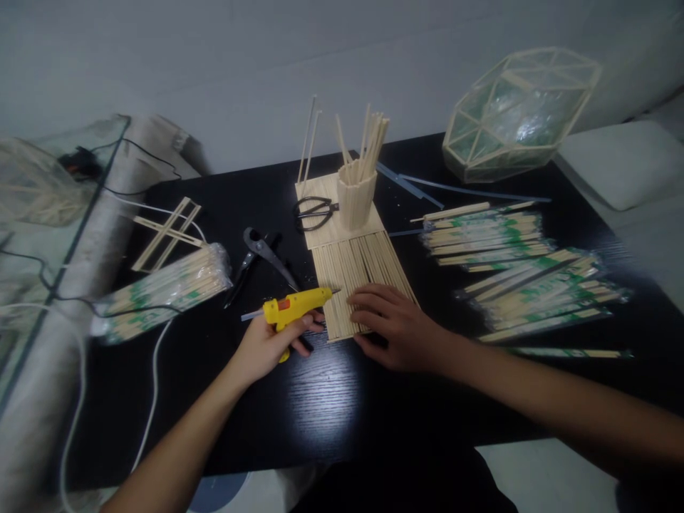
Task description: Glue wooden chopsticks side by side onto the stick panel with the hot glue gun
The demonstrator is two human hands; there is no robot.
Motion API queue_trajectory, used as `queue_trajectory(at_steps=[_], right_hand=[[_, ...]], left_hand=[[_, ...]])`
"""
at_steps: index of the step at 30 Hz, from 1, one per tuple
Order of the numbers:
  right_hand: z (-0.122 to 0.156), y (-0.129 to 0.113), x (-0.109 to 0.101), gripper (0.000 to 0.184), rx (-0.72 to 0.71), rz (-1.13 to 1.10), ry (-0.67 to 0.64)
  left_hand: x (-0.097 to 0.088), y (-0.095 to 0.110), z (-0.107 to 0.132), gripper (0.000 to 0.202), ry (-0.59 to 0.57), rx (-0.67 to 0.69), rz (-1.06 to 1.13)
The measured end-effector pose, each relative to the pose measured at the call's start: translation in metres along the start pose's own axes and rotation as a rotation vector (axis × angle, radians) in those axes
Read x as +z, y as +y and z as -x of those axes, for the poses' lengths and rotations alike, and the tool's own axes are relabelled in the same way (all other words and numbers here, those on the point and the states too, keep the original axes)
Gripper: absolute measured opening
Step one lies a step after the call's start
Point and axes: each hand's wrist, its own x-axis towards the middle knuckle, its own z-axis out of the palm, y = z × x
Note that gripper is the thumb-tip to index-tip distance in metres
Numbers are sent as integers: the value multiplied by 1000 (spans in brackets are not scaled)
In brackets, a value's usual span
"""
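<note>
My left hand (275, 340) is wrapped round the handle of a yellow hot glue gun (299, 306). The gun's nozzle points right, over a flat panel of thin wooden sticks (342, 274) laid side by side. A clear glue stick (251, 315) pokes out of its back end. On the panel's right front part rests my right hand (392, 324), palm down with its fingers spread; what lies under the palm is hidden. Behind the panel, a holder made of sticks (357, 201) stands on a wooden board (323, 235) and carries several upright sticks (377, 139).
Black-handled scissors (315, 212) lie on the board. Pliers (267, 253) are left of the panel. Wrapped chopsticks lie in a left bundle (168, 288) and a right pile (539, 292). A faceted stick-framed form (521, 117) stands at the back right. A white cord (154, 385) crosses the black table (224, 420).
</note>
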Motion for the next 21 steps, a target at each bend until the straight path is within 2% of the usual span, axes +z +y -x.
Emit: queue_trajectory(at_steps=[21], right_hand=[[0,2,2,13,-3,-4,7]], left_hand=[[0,-1,0,43,40,12,-43]])
